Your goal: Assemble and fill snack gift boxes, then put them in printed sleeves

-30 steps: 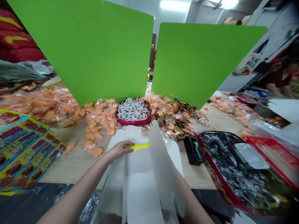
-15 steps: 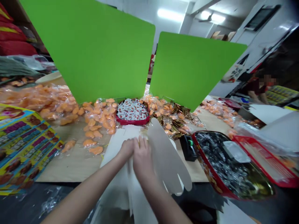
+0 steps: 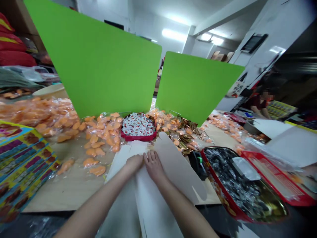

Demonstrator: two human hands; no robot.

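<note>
A large white cardboard piece [image 3: 148, 205], folded into long panels and flaps, stands in front of me and reaches down past the table's front edge. My left hand [image 3: 135, 162] is closed at its far end, curled over the edge between two panels. Beside it, my right hand [image 3: 154, 166] lies on the cardboard with fingers stretched out and slightly apart. A broad grey-white flap [image 3: 178, 165] slants out to the right of that hand. Just beyond both hands sits a red tray [image 3: 138, 137] full of small white printed sachets [image 3: 138, 123].
Orange wrapped pieces [image 3: 106, 130] cover the table's left and middle, with gold packets [image 3: 184, 132] right of the tray. A black tape dispenser [image 3: 198, 165], a tin of dark wrapped pieces [image 3: 230, 178] and a red basket [image 3: 274, 178] stand right. Green panels [image 3: 106, 69] rise behind.
My right hand's fingers have spread and flattened on the cardboard. My left hand stays closed at the same edge. The camera view has tilted up slightly.
</note>
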